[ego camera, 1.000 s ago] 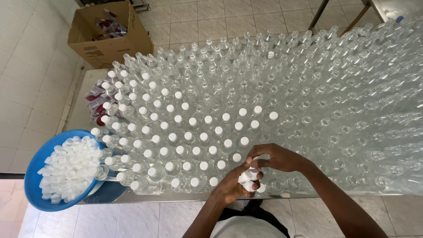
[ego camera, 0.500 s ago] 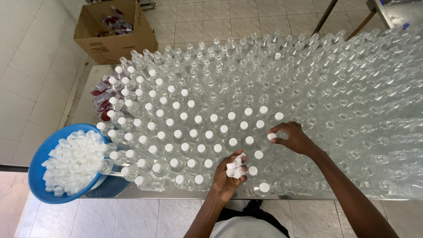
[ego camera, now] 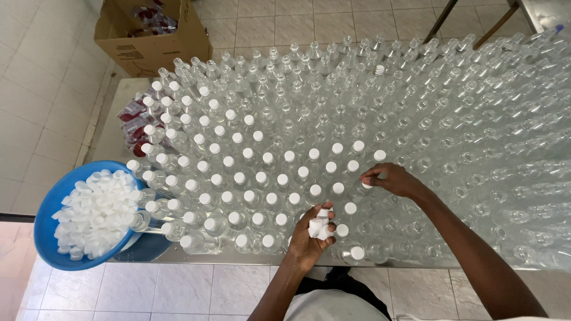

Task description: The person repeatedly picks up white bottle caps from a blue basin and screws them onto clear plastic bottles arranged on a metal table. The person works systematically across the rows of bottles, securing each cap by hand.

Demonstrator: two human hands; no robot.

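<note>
A metal table (ego camera: 116, 128) is packed with many clear plastic bottles (ego camera: 428, 113). Those on the near left carry white caps (ego camera: 250, 154); the rest stand uncapped. My left hand (ego camera: 312, 235) is cupped near the table's front edge, shut on a small bunch of white caps (ego camera: 319, 226). My right hand (ego camera: 392, 179) reaches further in and pinches one white cap (ego camera: 367, 183) on top of a bottle at the edge of the capped group.
A blue bowl (ego camera: 50, 235) full of white caps sits at the table's near left corner. Red packets (ego camera: 134, 122) lie on the left side of the table. A brown cardboard box (ego camera: 151, 35) stands on the tiled floor beyond.
My right hand has left my left hand and moved out to the right onto a bottle top with one cap. My left hand stays low with its caps.
</note>
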